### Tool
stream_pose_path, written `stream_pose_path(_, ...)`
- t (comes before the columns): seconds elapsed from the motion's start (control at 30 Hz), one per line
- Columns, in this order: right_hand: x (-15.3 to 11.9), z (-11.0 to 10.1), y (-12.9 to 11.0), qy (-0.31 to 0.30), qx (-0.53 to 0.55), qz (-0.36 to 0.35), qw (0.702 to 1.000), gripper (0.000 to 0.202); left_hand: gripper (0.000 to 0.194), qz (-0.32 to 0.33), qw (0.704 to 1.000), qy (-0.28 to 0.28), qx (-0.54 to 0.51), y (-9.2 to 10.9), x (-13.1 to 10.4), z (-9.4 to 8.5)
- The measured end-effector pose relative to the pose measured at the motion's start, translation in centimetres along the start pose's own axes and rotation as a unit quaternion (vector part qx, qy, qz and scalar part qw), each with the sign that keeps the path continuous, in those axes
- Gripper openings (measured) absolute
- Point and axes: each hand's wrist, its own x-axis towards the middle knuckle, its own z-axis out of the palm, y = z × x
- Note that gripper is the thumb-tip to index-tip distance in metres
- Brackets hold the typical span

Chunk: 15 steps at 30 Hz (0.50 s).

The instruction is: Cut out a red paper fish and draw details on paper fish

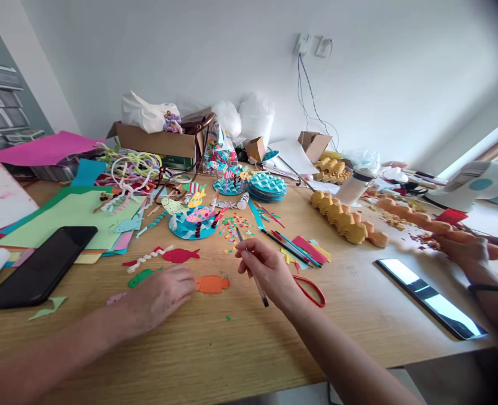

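My left hand (pixel 160 295) lies flat on the wooden table (pixel 240 343), its fingertips touching the left end of an orange paper fish (pixel 212 284). My right hand (pixel 269 273) grips a thin brush or pencil (pixel 252 270) that points toward a scatter of small coloured paper dots (pixel 234 225). A red paper fish (pixel 181 256) and a green paper fish (pixel 141 277) lie just beyond my left hand. Red-handled scissors (pixel 312 289) rest beside my right wrist.
A black phone (pixel 41 273) lies on coloured paper sheets (pixel 73 216) at left. Fish decorations on blue discs (pixel 192 222), pencils (pixel 293 247), egg-carton pieces (pixel 348 222), boxes (pixel 160 140) crowd the back. Another person's hands (pixel 468 247) work at right, near a tablet (pixel 428 298).
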Motion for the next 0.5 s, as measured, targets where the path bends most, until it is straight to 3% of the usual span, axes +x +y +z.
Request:
stream_pose_path(0.1,-1.4,-0.2,-0.4,-0.026,0.110,0.040,0.993,0.023,0.034,0.063,0.994,0.035,0.088,-0.1,-1.2,1.0)
stream_pose_path(0.2,-2.3,0.4,0.1,-0.025,0.178,0.085,0.980,0.023,0.037,0.074,0.989,0.031,0.126,-0.5,-2.0,1.9)
stream_pose_path(0.3,-2.7,1.2,1.0,-0.028,0.189,0.098,0.977,0.026,0.044,0.063,0.989,0.009,0.135,-0.5,-2.3,2.3)
stream_pose_path(0.5,-3.0,1.2,1.4,-0.029,0.136,0.087,0.987,0.030,0.042,0.030,0.990,0.030,0.131,0.8,-1.5,2.7)
